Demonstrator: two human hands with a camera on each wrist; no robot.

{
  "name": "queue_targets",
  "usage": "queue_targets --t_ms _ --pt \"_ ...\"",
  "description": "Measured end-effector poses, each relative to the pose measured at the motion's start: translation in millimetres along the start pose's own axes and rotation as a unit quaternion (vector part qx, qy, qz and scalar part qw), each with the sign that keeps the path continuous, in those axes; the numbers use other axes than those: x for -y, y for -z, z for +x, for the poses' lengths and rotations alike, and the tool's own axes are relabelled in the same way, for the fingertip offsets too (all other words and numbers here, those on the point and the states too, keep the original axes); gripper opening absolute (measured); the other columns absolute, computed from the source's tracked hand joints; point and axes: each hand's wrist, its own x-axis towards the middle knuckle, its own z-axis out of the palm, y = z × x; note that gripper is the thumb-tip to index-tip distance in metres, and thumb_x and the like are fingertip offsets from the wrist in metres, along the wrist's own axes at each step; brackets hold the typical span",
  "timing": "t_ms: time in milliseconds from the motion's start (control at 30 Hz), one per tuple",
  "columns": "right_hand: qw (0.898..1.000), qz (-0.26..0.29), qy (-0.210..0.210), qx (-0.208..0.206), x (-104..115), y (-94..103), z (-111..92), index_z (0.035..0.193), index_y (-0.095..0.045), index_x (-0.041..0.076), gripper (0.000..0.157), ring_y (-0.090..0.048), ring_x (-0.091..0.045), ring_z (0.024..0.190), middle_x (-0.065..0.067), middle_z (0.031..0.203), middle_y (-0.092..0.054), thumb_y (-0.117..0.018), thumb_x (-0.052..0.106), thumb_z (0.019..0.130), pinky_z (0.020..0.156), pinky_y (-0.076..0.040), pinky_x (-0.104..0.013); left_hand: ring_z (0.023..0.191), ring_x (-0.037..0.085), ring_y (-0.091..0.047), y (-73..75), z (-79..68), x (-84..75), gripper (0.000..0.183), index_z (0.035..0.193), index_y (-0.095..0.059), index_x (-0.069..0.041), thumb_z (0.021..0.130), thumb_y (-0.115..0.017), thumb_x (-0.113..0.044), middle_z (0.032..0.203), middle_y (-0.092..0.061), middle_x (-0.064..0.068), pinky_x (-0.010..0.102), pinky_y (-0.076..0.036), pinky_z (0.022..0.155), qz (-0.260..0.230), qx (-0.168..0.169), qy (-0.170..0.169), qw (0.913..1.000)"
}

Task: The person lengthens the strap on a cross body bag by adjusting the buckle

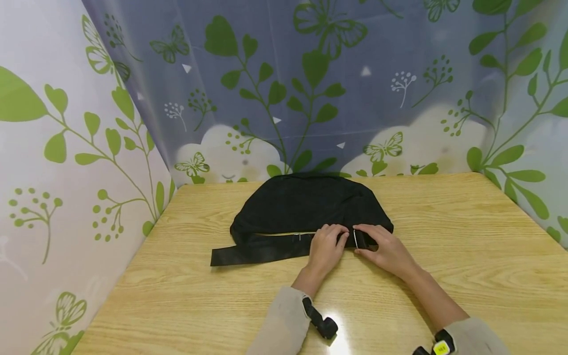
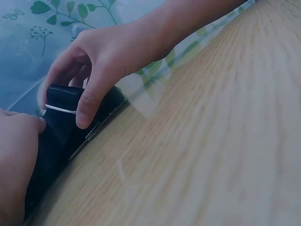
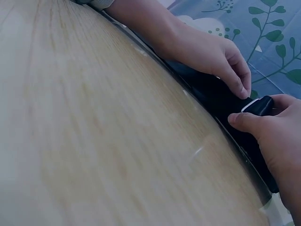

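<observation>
A black waist bag (image 1: pixel 306 204) lies across the far half of the table, its webbing strap (image 1: pixel 257 254) running along the near side with a free end to the left. On the strap's right part sits a thin metal buckle (image 1: pixel 355 239). My right hand (image 1: pixel 387 246) grips the buckle and a fold of webbing between thumb and fingers, as the left wrist view also shows. Just left of it, my left hand (image 1: pixel 326 245) pinches the strap with thumb and fingertips; in the right wrist view those fingertips (image 3: pixel 243 92) are close beside the buckle (image 3: pixel 249 104).
The wood-grain table (image 1: pixel 186 305) spreads in front of the bag and to both sides. Behind it hangs a printed cloth (image 1: pixel 266 64) with leaves and butterflies, near the bag's far edge. A similar pale wall covering (image 1: pixel 66 197) borders the left.
</observation>
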Motion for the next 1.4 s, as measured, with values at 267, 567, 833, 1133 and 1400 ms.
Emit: queue_targets --t_ms 267,567,833,1133,1400 --pt "1.000 0.004 -0.003 -0.014 -0.3 0.1 0.6 0.118 -0.058 0.004 0.065 -0.056 -0.024 0.097 -0.009 0.113 -0.060 -0.085 0.010 0.059 0.078 -0.044 -0.030 0.077 0.011 -0.054 -1.4 0.7 0.5 0.010 0.090 -0.066 -0.016 0.091 -0.059 -0.024 0.086 -0.063 -0.007 0.025 -0.043 0.071 -0.002 -0.002 0.038 0.9993" --pt "1.000 0.011 -0.011 0.000 0.2 0.4 0.3 0.119 -0.058 0.004 0.064 -0.055 -0.025 0.100 -0.010 0.114 -0.059 -0.085 0.012 0.061 0.080 -0.043 -0.030 0.077 0.010 -0.054 -2.1 0.8 0.1 0.009 0.091 -0.067 -0.016 0.090 -0.060 -0.022 0.087 -0.063 -0.007 0.021 -0.041 0.067 -0.010 -0.005 0.019 0.9998" --pt "1.000 0.006 -0.019 -0.017 0.1 1.2 0.4 0.118 -0.058 0.003 0.064 -0.055 -0.026 0.101 -0.010 0.113 -0.059 -0.085 0.008 0.060 0.085 -0.041 -0.024 0.075 0.012 -0.054 -2.2 1.4 0.3 0.009 0.088 -0.066 -0.014 0.090 -0.060 -0.020 0.084 -0.064 -0.005 0.023 -0.039 0.066 -0.002 -0.023 0.037 0.9990" --pt "1.000 0.007 -0.017 0.001 1.0 1.8 -0.6 0.118 -0.058 0.004 0.063 -0.056 -0.023 0.097 -0.009 0.112 -0.060 -0.085 0.012 0.061 0.076 -0.045 -0.034 0.077 0.010 -0.054 -2.6 1.3 0.8 0.009 0.090 -0.065 -0.014 0.091 -0.058 -0.018 0.085 -0.062 -0.006 0.020 -0.038 0.067 -0.023 -0.004 0.003 0.9997" --pt "1.000 0.012 -0.009 0.005 1.0 1.7 0.0 0.117 -0.058 0.006 0.064 -0.056 -0.020 0.092 -0.008 0.110 -0.061 -0.085 0.014 0.060 0.070 -0.046 -0.033 0.078 0.010 -0.054 -1.9 -0.3 0.4 0.010 0.091 -0.065 -0.013 0.092 -0.057 -0.018 0.086 -0.062 -0.005 0.020 -0.039 0.068 -0.042 0.003 0.007 0.9991"
